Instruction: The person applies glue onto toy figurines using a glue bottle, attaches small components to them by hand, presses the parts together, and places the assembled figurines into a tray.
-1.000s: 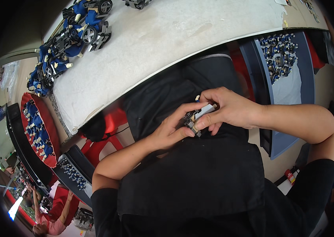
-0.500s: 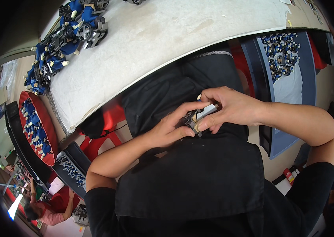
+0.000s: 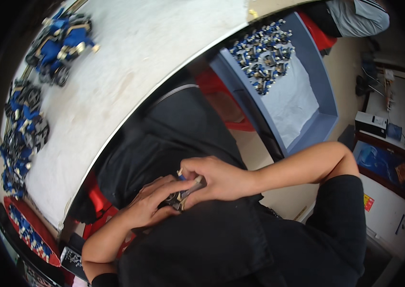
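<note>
Above my lap, my left hand and my right hand are both closed round one small toy with grey, black and blue parts. Its far end pokes out by the right fingers, and the fingers cover most of it, so its exact kind is hidden. The thumb and fingers of my left hand grip it from the left. My right hand pinches it from the other side. Under both hands lies a black apron.
Toy riders with wheeled vehicles are heaped along the left side of the white table. At right stands a blue-grey tray with many small blue figures. A red-lined container is lower left. Grey clothing of another person shows top right.
My view has turned toward the right, so table, tray and hands appear shifted left. Both hands keep hold of the toy, and less of it shows now.
</note>
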A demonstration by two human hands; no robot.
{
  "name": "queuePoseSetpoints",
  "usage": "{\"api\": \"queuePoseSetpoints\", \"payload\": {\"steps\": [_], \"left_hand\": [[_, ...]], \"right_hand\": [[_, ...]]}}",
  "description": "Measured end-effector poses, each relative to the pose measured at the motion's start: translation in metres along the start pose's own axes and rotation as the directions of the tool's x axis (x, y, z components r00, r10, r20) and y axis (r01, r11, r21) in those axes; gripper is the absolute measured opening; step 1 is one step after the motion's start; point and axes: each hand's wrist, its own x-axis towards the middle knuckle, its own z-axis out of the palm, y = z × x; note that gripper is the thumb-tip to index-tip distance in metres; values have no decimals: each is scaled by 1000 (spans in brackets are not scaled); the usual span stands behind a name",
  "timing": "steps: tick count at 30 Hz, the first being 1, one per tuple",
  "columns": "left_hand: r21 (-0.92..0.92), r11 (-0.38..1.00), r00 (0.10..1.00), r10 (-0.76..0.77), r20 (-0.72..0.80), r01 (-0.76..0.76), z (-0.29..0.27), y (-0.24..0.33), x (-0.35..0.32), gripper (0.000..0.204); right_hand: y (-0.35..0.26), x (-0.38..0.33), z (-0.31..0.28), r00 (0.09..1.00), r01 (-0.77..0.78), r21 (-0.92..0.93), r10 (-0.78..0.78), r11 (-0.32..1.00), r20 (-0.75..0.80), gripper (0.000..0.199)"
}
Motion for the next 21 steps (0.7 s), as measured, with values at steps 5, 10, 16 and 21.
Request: {"api": "queuePoseSetpoints", "payload": {"steps": [5,10,16,21], "left_hand": [[242,970,981,-37,190,-10,-14,21,53,71],[50,994,976,107,-190,-100,-25,26,94,79],[135,990,892,37,-450,27,-48,45,45,9],[267,964,880,120,-459,8,-58,56,30,7]], "right_hand": [[-9,-13,-44,998,-55,41,56,998,-18,39],[1,-54,-121,817,100,44,-57,994,-574,29],[149,-119,-242,201,-320,261,334,911,-921,26],[283,-129,-278,165,-885,-172,-54,432,-985,45]]}}
